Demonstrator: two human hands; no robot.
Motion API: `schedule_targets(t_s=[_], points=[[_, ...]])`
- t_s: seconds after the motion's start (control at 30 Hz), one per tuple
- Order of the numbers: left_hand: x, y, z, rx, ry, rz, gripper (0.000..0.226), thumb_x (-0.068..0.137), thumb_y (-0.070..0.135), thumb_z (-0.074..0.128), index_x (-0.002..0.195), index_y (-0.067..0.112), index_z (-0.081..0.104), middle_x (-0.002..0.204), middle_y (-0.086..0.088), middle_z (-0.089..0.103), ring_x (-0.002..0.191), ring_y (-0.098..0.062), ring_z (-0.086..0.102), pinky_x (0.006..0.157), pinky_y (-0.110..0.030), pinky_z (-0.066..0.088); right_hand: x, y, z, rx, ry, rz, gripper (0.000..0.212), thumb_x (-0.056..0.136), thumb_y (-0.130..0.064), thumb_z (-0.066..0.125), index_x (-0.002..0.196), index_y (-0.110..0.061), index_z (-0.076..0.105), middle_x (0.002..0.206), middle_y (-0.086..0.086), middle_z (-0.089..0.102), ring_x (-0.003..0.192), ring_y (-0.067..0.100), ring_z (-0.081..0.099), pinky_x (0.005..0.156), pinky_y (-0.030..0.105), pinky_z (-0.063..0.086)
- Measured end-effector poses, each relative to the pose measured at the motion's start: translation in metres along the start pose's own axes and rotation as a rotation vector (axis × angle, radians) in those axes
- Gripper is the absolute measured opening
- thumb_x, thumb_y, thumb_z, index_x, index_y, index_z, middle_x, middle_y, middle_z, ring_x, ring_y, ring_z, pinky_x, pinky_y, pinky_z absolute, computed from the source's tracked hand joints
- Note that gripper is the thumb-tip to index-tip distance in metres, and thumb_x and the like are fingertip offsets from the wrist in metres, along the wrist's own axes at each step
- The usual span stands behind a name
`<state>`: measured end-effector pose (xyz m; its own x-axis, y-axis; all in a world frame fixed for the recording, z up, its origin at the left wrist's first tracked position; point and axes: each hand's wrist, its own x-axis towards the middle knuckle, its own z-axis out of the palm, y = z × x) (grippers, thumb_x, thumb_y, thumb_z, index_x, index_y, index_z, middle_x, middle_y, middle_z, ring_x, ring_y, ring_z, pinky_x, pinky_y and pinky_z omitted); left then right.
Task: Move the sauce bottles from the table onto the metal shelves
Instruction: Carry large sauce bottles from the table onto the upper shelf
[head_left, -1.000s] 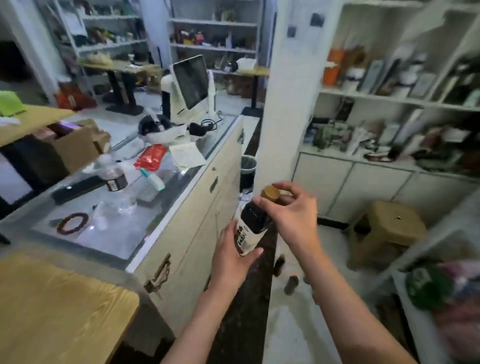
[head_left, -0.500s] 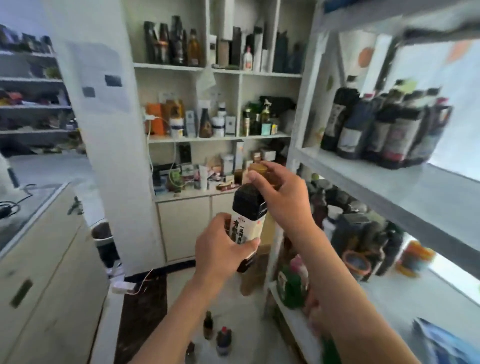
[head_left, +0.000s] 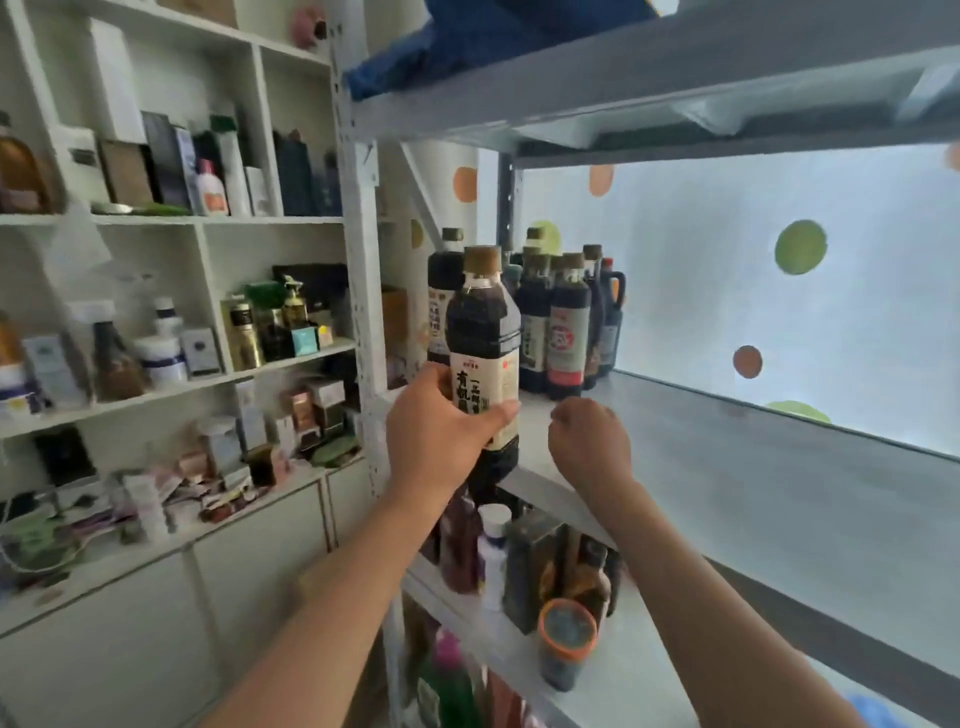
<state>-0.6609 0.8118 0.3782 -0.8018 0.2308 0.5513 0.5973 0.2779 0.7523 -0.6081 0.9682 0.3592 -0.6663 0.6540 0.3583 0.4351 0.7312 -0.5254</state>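
Note:
My left hand (head_left: 441, 426) grips a dark sauce bottle (head_left: 483, 332) with a tan cap and a cream label, held upright at the front edge of the metal shelf (head_left: 753, 467). The bottle's base hangs just in front of the shelf lip. My right hand (head_left: 589, 441) hovers over the shelf to the right of the bottle, fingers curled, holding nothing. Several dark sauce bottles (head_left: 563, 322) stand clustered at the shelf's back left.
A lower metal shelf (head_left: 613, 670) carries bottles, a dark box and an orange-lidded jar (head_left: 566, 639). The upright post (head_left: 363, 291) stands left of the bottle. White wooden shelves (head_left: 171, 384) crowded with cosmetics fill the left. The metal shelf's right part is bare.
I have turned and closed in on the metal shelves. My right hand has let go of the bottle's cap and dropped to the shelf; my left hand has carried the bottle up to the shelf edge.

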Motion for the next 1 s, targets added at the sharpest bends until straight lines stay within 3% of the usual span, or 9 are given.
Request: schedule_targets(t_s=[0.17, 0.33, 0.53, 0.8, 1.0], points=[[0.069, -0.005, 0.062, -0.055, -0.053, 0.010, 0.057, 0.064, 0.050, 0.084, 0.107, 0.025, 0.057, 0.110, 0.009, 0.068, 0.095, -0.012, 0.067, 0.068, -0.018, 0.050, 0.035, 0.022, 0.015, -0.116, -0.052, 0.151, 0.024, 0.092, -0.019, 0.047, 0.103, -0.017, 0.068, 0.104, 0.006, 0.070, 0.094, 0.028, 0.064, 0.081, 0.035, 0.054], [0.099, -0.020, 0.120, -0.097, -0.066, -0.040, 0.056, 0.065, 0.048, 0.085, 0.106, 0.019, 0.059, 0.111, 0.002, 0.070, 0.096, -0.018, 0.068, 0.057, -0.015, 0.042, 0.050, 0.028, 0.031, -0.219, -0.090, 0.124, 0.024, 0.092, -0.019, 0.046, 0.106, -0.017, 0.066, 0.105, 0.005, 0.068, 0.097, 0.027, 0.064, 0.078, 0.032, 0.048], [0.113, -0.045, 0.154, -0.051, -0.006, -0.012, 0.060, 0.064, 0.047, 0.085, 0.107, 0.016, 0.057, 0.108, 0.000, 0.068, 0.095, -0.021, 0.067, 0.071, -0.034, 0.056, 0.055, 0.033, 0.032, -0.251, -0.114, 0.111, 0.021, 0.094, -0.018, 0.044, 0.105, -0.015, 0.061, 0.106, 0.008, 0.065, 0.100, 0.030, 0.061, 0.073, 0.031, 0.037], [0.120, -0.058, 0.174, 0.026, 0.067, 0.008, 0.065, 0.073, 0.045, 0.079, 0.117, 0.006, 0.051, 0.116, -0.013, 0.055, 0.100, -0.032, 0.060, 0.073, -0.045, 0.055, 0.055, 0.035, 0.031, -0.236, -0.118, 0.098, 0.019, 0.094, -0.018, 0.044, 0.105, -0.013, 0.060, 0.106, 0.010, 0.065, 0.099, 0.032, 0.061, 0.073, 0.032, 0.036], [0.124, -0.053, 0.182, 0.152, 0.051, -0.029, 0.069, 0.077, 0.052, 0.073, 0.118, 0.004, 0.046, 0.116, -0.016, 0.054, 0.098, -0.036, 0.061, 0.065, -0.046, 0.053, 0.054, 0.036, 0.032, -0.225, -0.111, 0.103, 0.022, 0.095, -0.019, 0.044, 0.109, -0.014, 0.061, 0.106, 0.010, 0.066, 0.098, 0.031, 0.062, 0.077, 0.034, 0.043]])
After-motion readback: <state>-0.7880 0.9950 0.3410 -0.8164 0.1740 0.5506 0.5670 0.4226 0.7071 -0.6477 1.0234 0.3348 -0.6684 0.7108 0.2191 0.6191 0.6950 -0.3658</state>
